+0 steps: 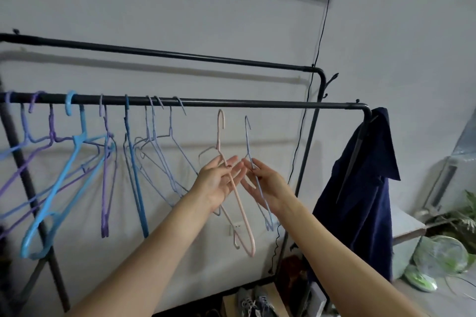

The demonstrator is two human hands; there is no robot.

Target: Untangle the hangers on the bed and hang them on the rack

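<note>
The left hand (219, 183) is gripping a pink hanger (238, 203); the right hand (268, 185) is pinching a blue wire hanger (249, 141), both hooks just under the rack's front rail (257, 104).

Two hangers below the rack rail

Pink hanger (237, 203) and pale-blue hanger (257, 177) upright, hooks just under the black rack (231, 104) rail's right end.

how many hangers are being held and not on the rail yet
2. A pink hanger is in the left hand, and a light blue wire hanger in the right hand; both hooks sit just below the lower rail.
</note>
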